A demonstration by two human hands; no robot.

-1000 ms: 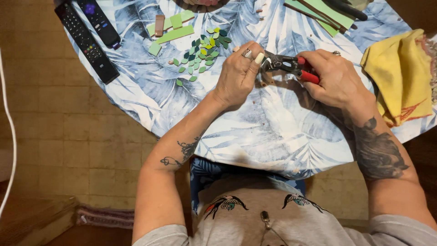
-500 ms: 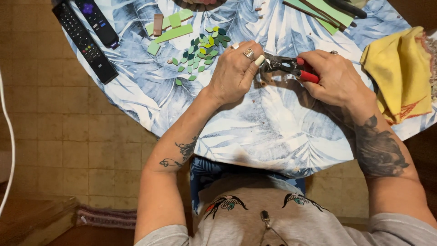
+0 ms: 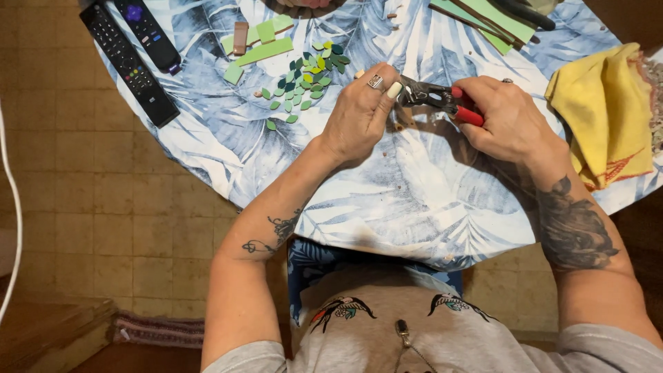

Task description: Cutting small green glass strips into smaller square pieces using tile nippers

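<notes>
My right hand (image 3: 507,121) grips red-handled nippers (image 3: 442,99) over a round table covered by a blue leaf-print cloth (image 3: 387,200). The metal jaws point left toward my left hand (image 3: 362,114), whose fingers are curled at the jaws and pinch something small that I cannot make out. Just left of that hand lies a cluster of several small green and yellow leaf-shaped tile pieces (image 3: 307,79). Pale green tile strips (image 3: 264,50) and a brown piece (image 3: 240,36) lie farther left.
Two black remote controls (image 3: 131,59) lie at the table's left edge. A yellow cloth (image 3: 608,110) sits at the right edge. Green tile sheets (image 3: 487,17) and a dark tool (image 3: 528,14) lie at the far side. Beige floor tiles (image 3: 103,207) show on the left.
Both hands stay at the nippers with only a slight shift; the left fingers sit a little closer over the jaws.
</notes>
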